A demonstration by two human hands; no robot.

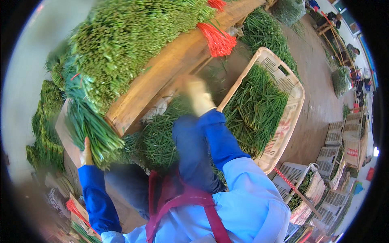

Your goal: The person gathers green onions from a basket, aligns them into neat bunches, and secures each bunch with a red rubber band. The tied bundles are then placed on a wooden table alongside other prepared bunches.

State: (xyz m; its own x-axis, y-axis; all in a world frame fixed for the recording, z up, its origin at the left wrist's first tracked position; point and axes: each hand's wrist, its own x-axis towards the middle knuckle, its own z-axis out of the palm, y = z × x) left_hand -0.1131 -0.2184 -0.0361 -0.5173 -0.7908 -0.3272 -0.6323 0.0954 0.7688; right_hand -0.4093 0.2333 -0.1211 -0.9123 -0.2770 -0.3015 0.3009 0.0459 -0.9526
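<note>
My left hand grips a bunch of long green stalks at the lower left, beside the corner of a wooden table. Blurred, my right hand is over my lap side, near the table's front edge; whether it holds anything cannot be told. A large stack of green stalks, cut ends towards me, lies on the table. Red ties hang over its edge. To my right, a white plastic crate holds loose green stalks.
Loose greens lie below the table around my legs, and another heap is beyond the crate. More bundles are stacked at the far left. Several crates stand at the right. People sit at benches far off.
</note>
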